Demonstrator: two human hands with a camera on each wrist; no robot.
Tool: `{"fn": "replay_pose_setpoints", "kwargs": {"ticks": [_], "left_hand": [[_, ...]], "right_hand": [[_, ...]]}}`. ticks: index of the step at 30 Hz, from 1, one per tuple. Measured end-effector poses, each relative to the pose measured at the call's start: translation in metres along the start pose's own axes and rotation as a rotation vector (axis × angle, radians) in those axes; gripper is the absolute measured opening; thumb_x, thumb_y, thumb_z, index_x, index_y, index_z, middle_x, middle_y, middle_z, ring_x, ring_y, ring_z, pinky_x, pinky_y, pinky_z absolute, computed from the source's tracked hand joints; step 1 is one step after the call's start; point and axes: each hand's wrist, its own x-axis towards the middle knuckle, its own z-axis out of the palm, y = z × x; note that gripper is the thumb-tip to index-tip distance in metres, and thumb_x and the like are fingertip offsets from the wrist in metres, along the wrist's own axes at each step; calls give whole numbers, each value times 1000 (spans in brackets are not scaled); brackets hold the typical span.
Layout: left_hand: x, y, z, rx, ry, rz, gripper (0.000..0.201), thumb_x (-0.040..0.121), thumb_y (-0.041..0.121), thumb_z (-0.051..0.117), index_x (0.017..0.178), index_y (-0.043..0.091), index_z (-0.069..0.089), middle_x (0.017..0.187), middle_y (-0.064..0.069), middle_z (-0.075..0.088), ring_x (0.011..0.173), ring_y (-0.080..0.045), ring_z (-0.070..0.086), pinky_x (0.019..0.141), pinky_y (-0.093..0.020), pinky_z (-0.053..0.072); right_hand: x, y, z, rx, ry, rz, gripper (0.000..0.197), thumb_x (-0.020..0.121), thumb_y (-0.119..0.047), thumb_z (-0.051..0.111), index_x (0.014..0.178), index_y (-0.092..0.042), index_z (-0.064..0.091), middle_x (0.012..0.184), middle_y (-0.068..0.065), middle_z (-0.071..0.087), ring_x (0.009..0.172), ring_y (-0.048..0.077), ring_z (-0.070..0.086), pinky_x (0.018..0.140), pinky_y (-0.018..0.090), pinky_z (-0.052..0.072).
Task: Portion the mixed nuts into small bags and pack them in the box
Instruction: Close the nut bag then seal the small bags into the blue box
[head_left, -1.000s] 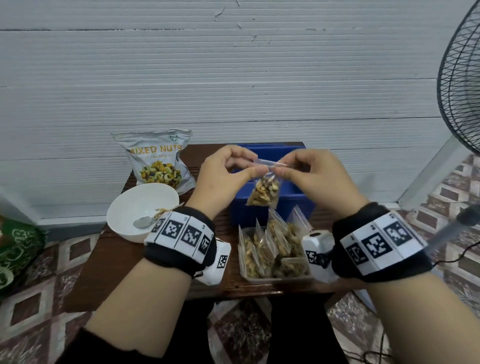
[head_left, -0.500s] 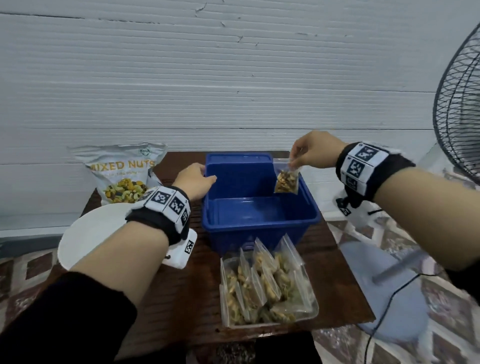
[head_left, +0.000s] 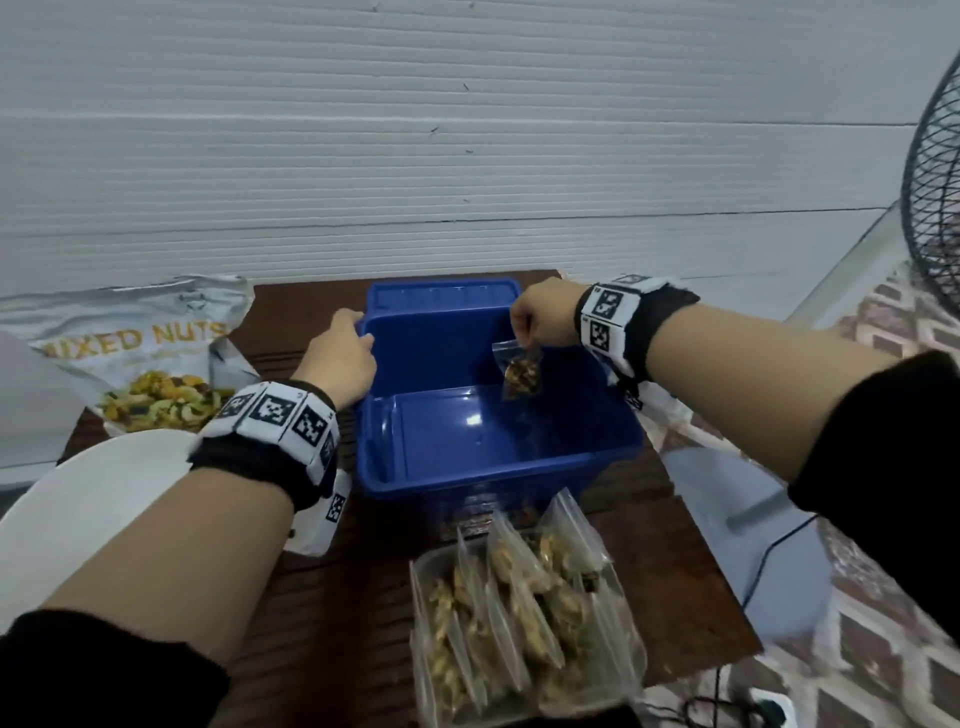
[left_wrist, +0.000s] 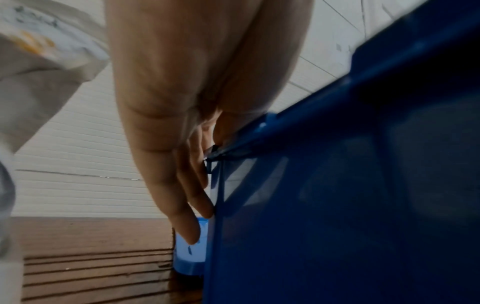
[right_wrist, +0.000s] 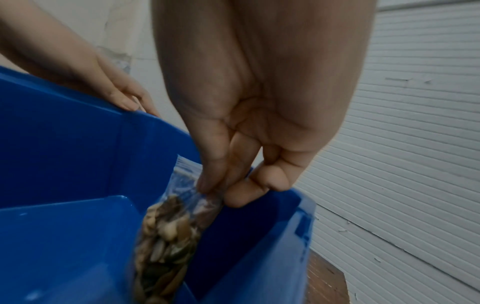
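While right hand (head_left: 540, 318) pinches top edge of small bag (head_left: 521, 370) of nuts, dangling over far-right of blue box (head_left: 498, 462), left hand (head_left: 340, 364) grips box's far-left rim. Packing step. Next: lower bag to floor, release; filled bags (head_left: 519, 597) wait near.

The left hand (head_left: 340, 358) hid the rear left corner of the blue box (head_left: 498, 457), and whether its fingers curled over the rim could not be told. The white bowl (head_left: 98, 499) at the table's left edge was half covered by the left forearm and cut by the picture's edge. The mixed nuts pouch (head_left: 140, 353) lost its first letter behind a pale blurred shape. The clear tub of filled bags (head_left: 524, 623) ran off the bottom edge. The fan (head_left: 930, 208) was cropped at the right.
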Motion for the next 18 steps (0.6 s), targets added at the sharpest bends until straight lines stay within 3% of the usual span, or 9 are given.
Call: {"fn": "replay_pose_setpoints", "kwargs": {"ticks": [7, 9, 10, 12, 15, 18], "left_hand": [[-1, -1, 0, -43, -19, 15, 42, 103, 21, 35, 144, 10, 31, 136, -19, 48, 109, -31, 50, 78, -31, 33], [0, -1, -1, -44, -24, 23, 42, 104, 21, 34, 144, 11, 31, 135, -19, 49, 108, -30, 50, 78, -32, 33], [0, -1, -1, -44, -27, 26, 42, 104, 22, 34, 144, 11, 31, 135, -19, 49, 107, -30, 51, 77, -32, 33], [-1, -2, -2, -48, -32, 30, 42, 104, 22, 34, 144, 11, 31, 135, -19, 49, 110, -32, 51, 77, -31, 33], [-2, -2, -2, -56, -33, 29, 42, 104, 23, 35, 143, 11, 31, 136, -19, 49, 115, -34, 50, 79, -31, 33], [-3, -2, -3, -53, -28, 28, 43, 103, 23, 35, 144, 11, 30, 135, -20, 49, 115, -35, 50, 79, -30, 33]], "right_hand": [[12, -3, -1, -137, -94, 37, 17, 88, -8, 55, 100, -13, 66, 110, 7, 65, 102, 27, 61, 87, 35, 50], [21, -4, -3, -202, -115, 74, 10, 83, -15, 64, 93, -16, 66, 96, 2, 65, 89, 23, 63, 81, 35, 54], [31, 0, 0, -262, -126, 78, 16, 77, -22, 73, 89, -15, 66, 88, -2, 64, 79, 21, 64, 75, 34, 56], [44, 3, 4, -410, -179, 121, 29, 60, -29, 85, 81, -16, 69, 73, 0, 62, 59, 21, 63, 65, 43, 59], [37, -6, 3, -501, -173, 118, 23, 73, -21, 80, 86, -13, 64, 74, 2, 51, 61, 23, 57, 70, 42, 58], [30, -1, 3, -455, -132, 132, 22, 81, -22, 73, 100, -13, 68, 90, 5, 61, 62, 20, 54, 70, 33, 52]]}}
